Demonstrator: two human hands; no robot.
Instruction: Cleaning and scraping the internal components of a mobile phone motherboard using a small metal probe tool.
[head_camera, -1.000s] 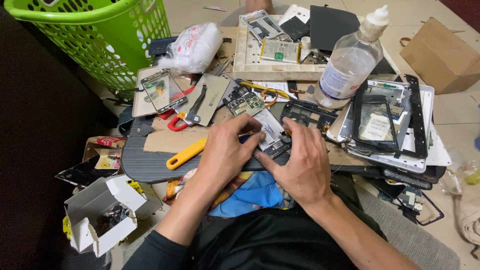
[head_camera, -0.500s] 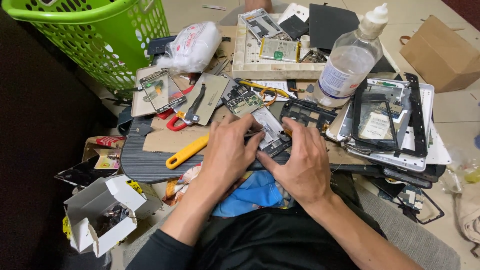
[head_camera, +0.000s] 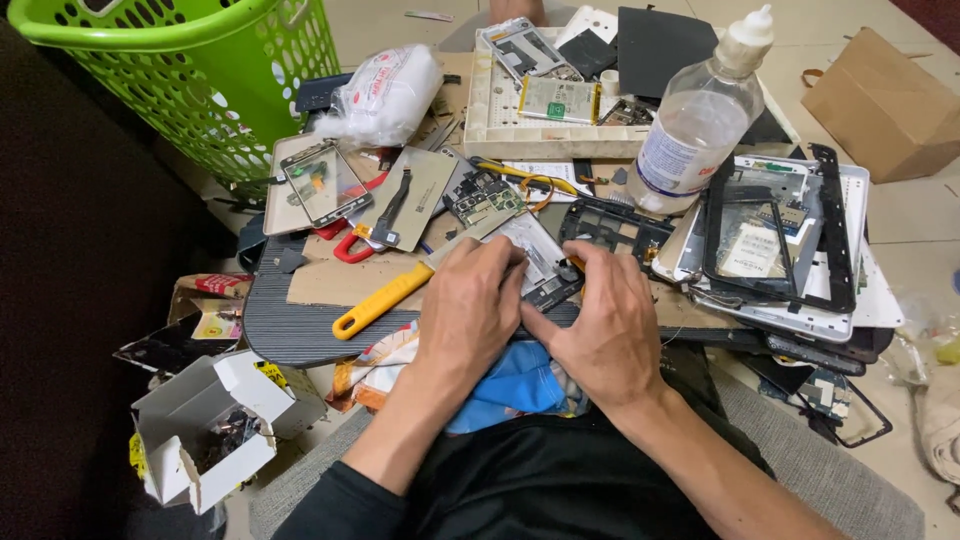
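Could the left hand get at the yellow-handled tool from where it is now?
Probably yes. The yellow-handled tool lies in the open on the board, right beside the left hand, with nothing on top of its handle. That hand is pressed on the phone part, though, so it would have to let go first.

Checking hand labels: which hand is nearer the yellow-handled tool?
Left. The left hand lies just right of the yellow-handled tool; the right hand sits farther right.

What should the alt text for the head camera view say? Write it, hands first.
Two bare hands, the left hand and the right hand, press together on a small phone part over a cluttered work board. A yellow-handled tool lies just left, with a clear plastic bottle, phone frames and a green basket around.
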